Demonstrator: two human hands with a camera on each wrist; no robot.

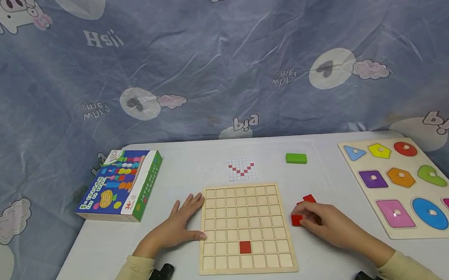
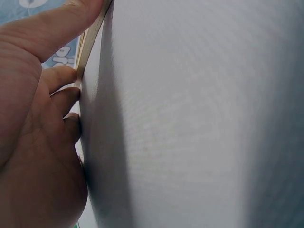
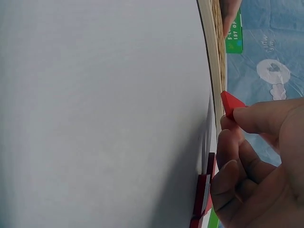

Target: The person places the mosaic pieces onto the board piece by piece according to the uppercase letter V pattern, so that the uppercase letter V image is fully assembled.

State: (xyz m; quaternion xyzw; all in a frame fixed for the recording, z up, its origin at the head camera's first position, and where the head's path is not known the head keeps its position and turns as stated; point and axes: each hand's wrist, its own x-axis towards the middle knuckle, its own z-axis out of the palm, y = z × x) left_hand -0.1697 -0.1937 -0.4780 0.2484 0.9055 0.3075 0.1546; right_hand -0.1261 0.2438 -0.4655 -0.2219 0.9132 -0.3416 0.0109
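My left hand (image 1: 178,227) lies with fingers spread at the left edge of a wooden grid board (image 1: 226,270). Its thumb and fingertips touch the board's side, as the left wrist view also shows. One red square tile (image 1: 245,247) sits in a cell of the board's second row from the near edge. To the right of the board, my right hand (image 1: 332,224) pinches another red tile (image 3: 231,103) between thumb and finger. More red tiles (image 3: 202,194) lie on the table beneath that hand, partly hidden by it in the head view.
Behind the board is a small pattern card (image 1: 241,169) with red squares in a V. A green block (image 1: 296,158) lies to its right. A colourful box (image 1: 120,185) stands at the left, and a shape puzzle board (image 1: 394,190) with knobbed pieces at the right.
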